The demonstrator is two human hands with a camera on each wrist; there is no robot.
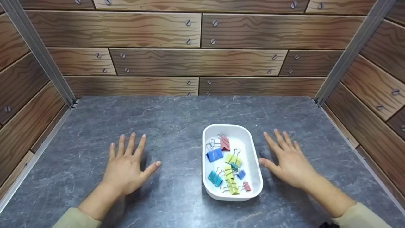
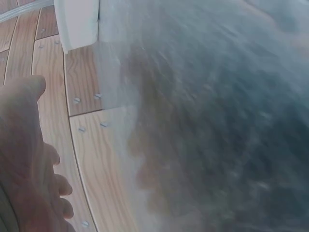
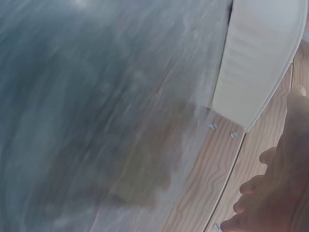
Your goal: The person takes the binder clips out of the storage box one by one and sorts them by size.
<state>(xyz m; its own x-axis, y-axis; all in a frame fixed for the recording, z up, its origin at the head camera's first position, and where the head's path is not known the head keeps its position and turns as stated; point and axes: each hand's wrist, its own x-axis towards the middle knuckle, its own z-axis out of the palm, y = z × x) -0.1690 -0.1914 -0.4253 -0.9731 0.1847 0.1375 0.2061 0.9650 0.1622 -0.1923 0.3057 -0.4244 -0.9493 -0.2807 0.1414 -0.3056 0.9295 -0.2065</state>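
Observation:
A white tray (image 1: pixel 212 195) stands on the table right of centre, holding several binder clips. Among them are a red clip (image 1: pixel 225 143), a blue clip (image 1: pixel 214 155), a teal clip (image 1: pixel 215 178), several yellow clips (image 1: pixel 233 160) and a small pink clip (image 1: pixel 246 186). Left of the tray my left hand (image 1: pixel 125 171) hovers palm down with fingers spread, holding nothing. Close by the tray's right side my right hand (image 1: pixel 291 164) is spread the same way, its thumb near the rim. Both wrist views show the tray's outer wall (image 3: pixel 260 58) beyond the hand.
The grey marbled tabletop (image 1: pixel 171 120) is bordered by wood-patterned walls (image 1: pixel 158 30) at the back and both sides. Metal posts (image 1: pixel 41 53) rise at the two back corners.

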